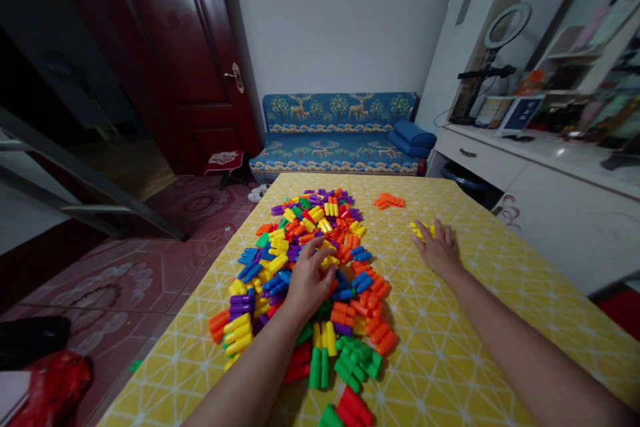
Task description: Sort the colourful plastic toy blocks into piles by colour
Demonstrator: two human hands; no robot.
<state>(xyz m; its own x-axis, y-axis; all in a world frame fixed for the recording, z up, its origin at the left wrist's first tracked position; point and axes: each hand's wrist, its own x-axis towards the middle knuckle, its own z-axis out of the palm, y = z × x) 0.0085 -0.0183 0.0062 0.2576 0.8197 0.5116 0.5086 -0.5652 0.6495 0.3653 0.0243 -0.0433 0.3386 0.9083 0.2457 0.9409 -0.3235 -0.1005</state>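
Observation:
A heap of colourful plastic bullet-shaped building blocks [279, 245] covers the left half of the table, some of them joined together. My left hand [309, 280] reaches into the middle of the heap, its fingers curled around a yellow block [327, 260]. Part of that block is hidden by the fingers. To the right, my right hand [441, 250] lies palm down with fingers apart, touching a small group of yellow blocks [423, 231]. Its fingers partly cover them. Farther back sits a small group of orange blocks [389, 201].
A yellow patterned cloth [440, 347] covers the table. Beyond it stands a blue sofa [335, 143] with deer prints. A white cabinet [565, 207] is at the right, a dark red door [185, 47] at the left. Green and red blocks [354, 407] lie near the front edge.

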